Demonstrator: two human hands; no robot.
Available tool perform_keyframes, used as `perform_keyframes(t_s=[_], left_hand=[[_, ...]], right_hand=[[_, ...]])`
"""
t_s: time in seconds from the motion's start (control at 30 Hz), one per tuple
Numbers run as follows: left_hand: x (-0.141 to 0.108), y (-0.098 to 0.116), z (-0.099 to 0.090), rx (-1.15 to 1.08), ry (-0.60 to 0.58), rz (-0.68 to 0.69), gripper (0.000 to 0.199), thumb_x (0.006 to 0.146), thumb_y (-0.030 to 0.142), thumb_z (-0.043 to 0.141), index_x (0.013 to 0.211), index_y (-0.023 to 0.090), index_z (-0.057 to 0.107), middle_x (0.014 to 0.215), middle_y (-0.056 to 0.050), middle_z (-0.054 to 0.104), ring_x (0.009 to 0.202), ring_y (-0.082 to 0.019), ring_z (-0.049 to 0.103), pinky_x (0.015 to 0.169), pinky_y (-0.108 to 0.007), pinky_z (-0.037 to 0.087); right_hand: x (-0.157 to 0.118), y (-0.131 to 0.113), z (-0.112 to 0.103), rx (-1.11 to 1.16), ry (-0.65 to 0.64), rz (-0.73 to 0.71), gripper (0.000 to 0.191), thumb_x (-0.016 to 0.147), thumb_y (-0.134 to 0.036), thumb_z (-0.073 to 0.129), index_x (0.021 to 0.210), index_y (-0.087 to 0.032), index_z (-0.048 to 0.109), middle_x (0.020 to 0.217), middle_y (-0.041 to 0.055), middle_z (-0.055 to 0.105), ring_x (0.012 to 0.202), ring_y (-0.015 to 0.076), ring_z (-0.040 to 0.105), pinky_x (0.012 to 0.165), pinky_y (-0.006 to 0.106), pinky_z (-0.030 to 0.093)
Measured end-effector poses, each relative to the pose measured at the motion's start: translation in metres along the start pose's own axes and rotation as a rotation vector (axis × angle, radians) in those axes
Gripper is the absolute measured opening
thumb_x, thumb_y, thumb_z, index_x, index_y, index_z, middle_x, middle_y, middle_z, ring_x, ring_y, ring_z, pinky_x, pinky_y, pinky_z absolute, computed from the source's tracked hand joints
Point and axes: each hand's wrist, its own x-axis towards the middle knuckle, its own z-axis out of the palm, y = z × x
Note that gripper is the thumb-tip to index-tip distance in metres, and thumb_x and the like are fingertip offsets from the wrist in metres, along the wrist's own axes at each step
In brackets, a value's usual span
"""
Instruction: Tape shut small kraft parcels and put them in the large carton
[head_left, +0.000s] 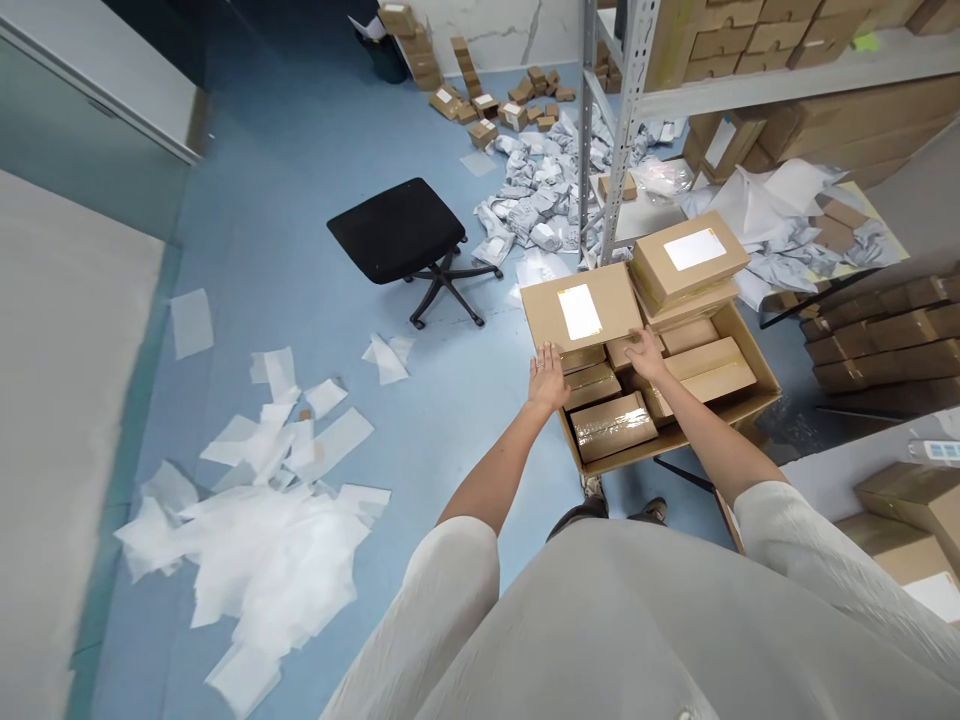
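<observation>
Head view: we have our left hand (548,378) at the near left part of a wide labelled box (616,297), and our right hand (646,356) at its near right corner. Our left grip is spread, with the fingers laid straight on the cardboard. The right fingers are bent; we cannot tell if this grip pinches the box. The labelled box is over the far left part of a big open carton (766,392), which contains smaller boxes. Just beside it, to the right, we see another box with white label (686,262).
</observation>
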Motion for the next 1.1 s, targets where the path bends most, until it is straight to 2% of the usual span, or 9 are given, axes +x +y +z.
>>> perform_keyframes(t_s=[0.13, 0.27, 0.33, 0.43, 0.5, 0.57, 0.87, 0.97, 1.1], left_hand=[[0.0, -0.001, 0.001, -0.051, 0.025, -0.06, 0.111, 0.08, 0.03, 0.076, 0.176, 0.018, 0.022, 0.186, -0.02, 0.013, 0.172, -0.047, -0.002, 0.136, -0.071, -0.006], [0.0, -0.002, -0.002, -0.141, 0.036, -0.003, 0.108, 0.083, 0.025, 0.073, 0.176, 0.017, 0.019, 0.186, -0.02, 0.01, 0.173, -0.04, 0.0, 0.14, -0.062, 0.006], [0.001, -0.002, -0.004, -0.149, 0.07, 0.045, 0.105, 0.084, 0.023, 0.071, 0.176, 0.018, 0.02, 0.186, -0.019, 0.009, 0.174, -0.036, -0.001, 0.141, -0.059, 0.008], [-0.001, 0.0, -0.005, -0.144, 0.137, 0.065, 0.098, 0.085, 0.024, 0.07, 0.174, 0.019, 0.027, 0.186, -0.017, 0.009, 0.173, -0.039, -0.003, 0.14, -0.064, 0.011], [-0.004, 0.004, -0.003, -0.139, 0.178, 0.074, 0.096, 0.086, 0.024, 0.07, 0.173, 0.019, 0.029, 0.186, -0.018, 0.012, 0.173, -0.041, -0.001, 0.139, -0.067, 0.013], [-0.009, 0.007, -0.001, -0.122, 0.214, 0.107, 0.094, 0.087, 0.023, 0.069, 0.172, 0.017, 0.029, 0.184, -0.019, 0.016, 0.173, -0.041, 0.003, 0.139, -0.067, 0.012], [-0.048, 0.031, 0.002, -0.028, 0.319, 0.203, 0.091, 0.087, 0.02, 0.067, 0.17, 0.016, 0.03, 0.175, -0.022, 0.032, 0.169, -0.041, 0.022, 0.138, -0.069, 0.014], [-0.067, 0.04, 0.001, -0.005, 0.347, 0.204, 0.089, 0.087, 0.02, 0.066, 0.169, 0.016, 0.032, 0.167, -0.023, 0.041, 0.163, -0.04, 0.034, 0.138, -0.068, 0.018], [-0.094, 0.054, 0.003, 0.003, 0.379, 0.194, 0.09, 0.086, 0.021, 0.068, 0.169, 0.018, 0.033, 0.159, -0.022, 0.044, 0.157, -0.04, 0.04, 0.136, -0.067, 0.026]], right_hand=[[0.004, -0.006, -0.001, -0.002, 0.012, -0.029, 0.035, 0.082, -0.035, 0.071, 0.117, -0.025, 0.072, 0.152, 0.0115, 0.063, 0.164, 0.0307, 0.033, 0.136, 0.056, 0.027], [0.004, -0.011, -0.005, -0.007, 0.018, -0.045, 0.03, 0.082, -0.036, 0.07, 0.11, -0.025, 0.073, 0.145, 0.0129, 0.064, 0.157, 0.0316, 0.041, 0.132, 0.054, 0.035], [0.003, -0.014, -0.007, 0.001, 0.028, -0.044, 0.037, 0.083, -0.04, 0.071, 0.117, -0.023, 0.073, 0.148, 0.0144, 0.059, 0.153, 0.0319, 0.046, 0.129, 0.052, 0.04], [-0.002, -0.022, -0.011, 0.025, 0.057, -0.02, 0.06, 0.085, -0.048, 0.073, 0.139, -0.022, 0.067, 0.154, 0.0159, 0.054, 0.144, 0.0321, 0.053, 0.125, 0.051, 0.044], [-0.007, -0.027, -0.015, 0.022, 0.071, 0.001, 0.072, 0.086, -0.053, 0.075, 0.15, -0.023, 0.061, 0.155, 0.0161, 0.052, 0.142, 0.0327, 0.053, 0.124, 0.051, 0.045], [-0.014, -0.032, -0.02, 0.01, 0.071, 0.012, 0.075, 0.086, -0.056, 0.076, 0.152, -0.023, 0.061, 0.154, 0.0159, 0.051, 0.144, 0.0332, 0.052, 0.125, 0.051, 0.044], [-0.044, -0.044, -0.038, 0.104, 0.113, -0.039, 0.068, 0.085, -0.062, 0.076, 0.137, -0.02, 0.075, 0.146, 0.015, 0.05, 0.139, 0.0307, 0.056, 0.122, 0.044, 0.049], [-0.057, -0.044, -0.045, 0.115, 0.114, -0.069, 0.07, 0.085, -0.065, 0.075, 0.137, -0.017, 0.075, 0.143, 0.0159, 0.049, 0.131, 0.0301, 0.059, 0.121, 0.045, 0.05], [-0.08, -0.038, -0.056, 0.13, 0.115, -0.1, 0.071, 0.086, -0.066, 0.073, 0.138, -0.017, 0.075, 0.141, 0.0151, 0.05, 0.115, 0.0262, 0.064, 0.119, 0.047, 0.052]])
